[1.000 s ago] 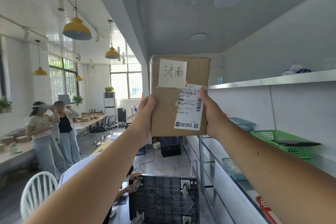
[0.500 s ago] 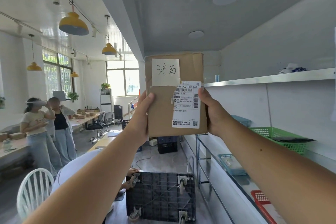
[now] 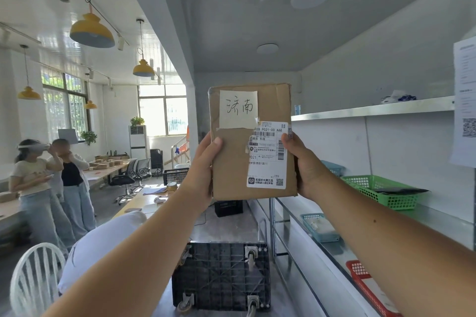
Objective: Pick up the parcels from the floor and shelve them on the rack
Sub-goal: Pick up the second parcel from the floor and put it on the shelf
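Observation:
I hold a flat brown cardboard parcel (image 3: 231, 162) upright at arm's length, at eye height. A handwritten paper note is taped near its top and a white shipping label covers its right side. My left hand (image 3: 203, 175) grips the parcel's left edge, thumb on the front. My right hand (image 3: 304, 170) grips the right edge over the label. The metal rack (image 3: 371, 108) runs along the wall on my right, its shelves beside and below the parcel.
On the rack stand a green basket (image 3: 381, 188), a blue basket (image 3: 319, 229) and a red basket (image 3: 365, 283). A black wheeled crate (image 3: 221, 275) lies upturned on the floor below my arms. A white chair (image 3: 33, 280) is at lower left. Two people stand at far left.
The parcel stays gripped in both hands at the same height. My view has turned slightly right, showing more of the rack and a paper sheet on the wall.

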A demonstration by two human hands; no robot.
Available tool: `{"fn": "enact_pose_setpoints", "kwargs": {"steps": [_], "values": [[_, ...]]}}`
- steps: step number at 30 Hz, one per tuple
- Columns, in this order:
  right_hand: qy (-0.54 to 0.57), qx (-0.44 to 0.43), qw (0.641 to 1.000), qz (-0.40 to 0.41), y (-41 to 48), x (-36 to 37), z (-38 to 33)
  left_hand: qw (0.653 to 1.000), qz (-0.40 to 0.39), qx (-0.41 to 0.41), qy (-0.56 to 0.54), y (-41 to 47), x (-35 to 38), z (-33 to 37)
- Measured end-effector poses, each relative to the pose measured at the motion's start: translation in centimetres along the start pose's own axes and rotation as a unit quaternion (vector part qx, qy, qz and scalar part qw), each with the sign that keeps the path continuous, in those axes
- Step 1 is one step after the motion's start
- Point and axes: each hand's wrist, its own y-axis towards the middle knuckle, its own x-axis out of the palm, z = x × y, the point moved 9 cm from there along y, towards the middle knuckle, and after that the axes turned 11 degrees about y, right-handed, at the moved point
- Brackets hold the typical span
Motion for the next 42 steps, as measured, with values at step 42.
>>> {"fn": "enact_pose_setpoints", "kwargs": {"steps": [42], "values": [[-0.064,-0.113,0.909,0.396,-43.9,-13.4,-20.4,0.887,-0.359,-0.182,-0.225,-21.4,40.3,-7.1]]}}
